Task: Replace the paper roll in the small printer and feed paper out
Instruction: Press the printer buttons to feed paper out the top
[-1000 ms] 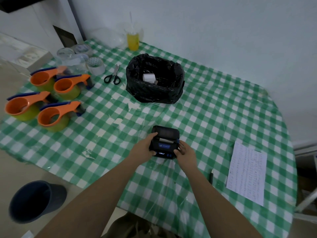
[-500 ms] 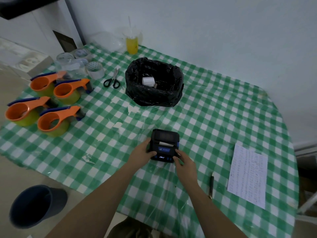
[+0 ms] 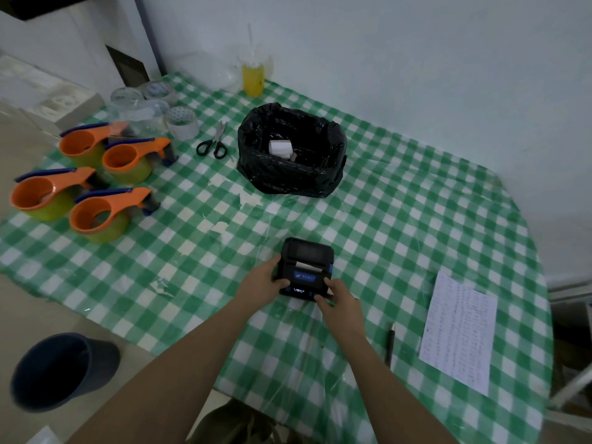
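A small black printer (image 3: 307,265) with a blue label lies on the green checked tablecloth (image 3: 400,219). A short strip of white paper (image 3: 305,265) shows at its slot. My left hand (image 3: 262,282) grips the printer's left side. My right hand (image 3: 338,302) rests on its near right corner, fingers over the lit button row. A white paper roll (image 3: 280,148) lies inside the black-lined bin (image 3: 291,152) farther back.
Several orange tape dispensers (image 3: 96,187) stand at the left, with tape rolls (image 3: 182,123) and scissors (image 3: 214,142) behind. A printed sheet (image 3: 458,331) and a pen (image 3: 390,344) lie at the right. A yellow drink cup (image 3: 253,75) stands by the wall. A dark bucket (image 3: 61,370) sits on the floor.
Both hands have stayed on the printer. A strip of white paper now shows more clearly at the slot. My right hand has shifted slightly toward the near right corner.
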Action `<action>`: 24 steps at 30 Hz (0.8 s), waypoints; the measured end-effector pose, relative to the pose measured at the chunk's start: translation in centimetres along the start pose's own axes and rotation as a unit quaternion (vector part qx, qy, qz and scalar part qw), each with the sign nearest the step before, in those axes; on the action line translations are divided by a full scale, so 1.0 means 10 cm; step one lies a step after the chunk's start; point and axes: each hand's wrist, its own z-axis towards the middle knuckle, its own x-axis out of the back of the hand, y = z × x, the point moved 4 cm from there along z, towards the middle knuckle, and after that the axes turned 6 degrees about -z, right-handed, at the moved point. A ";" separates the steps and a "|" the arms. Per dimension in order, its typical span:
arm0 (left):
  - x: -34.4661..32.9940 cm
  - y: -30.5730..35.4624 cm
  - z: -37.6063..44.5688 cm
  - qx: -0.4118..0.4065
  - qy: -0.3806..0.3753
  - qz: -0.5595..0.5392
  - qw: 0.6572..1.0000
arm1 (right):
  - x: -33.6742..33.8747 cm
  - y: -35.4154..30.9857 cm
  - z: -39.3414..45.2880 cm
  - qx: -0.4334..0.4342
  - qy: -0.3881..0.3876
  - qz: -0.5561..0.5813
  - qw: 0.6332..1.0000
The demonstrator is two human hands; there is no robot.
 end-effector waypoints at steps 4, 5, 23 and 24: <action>0.00 0.00 0.00 0.002 0.002 -0.006 1.000 | -0.02 0.01 0.04 -0.014 -0.002 0.003 1.000; 0.00 -0.01 0.00 0.003 0.003 -0.005 1.000 | -0.03 0.02 0.06 -0.016 0.002 0.006 1.000; 0.00 -0.04 0.03 0.011 -0.007 0.023 1.000 | -0.06 0.01 0.05 -0.037 0.020 0.025 0.999; 0.00 -0.04 0.03 0.010 -0.005 0.030 1.000 | -0.06 0.01 0.05 -0.037 0.020 0.024 0.999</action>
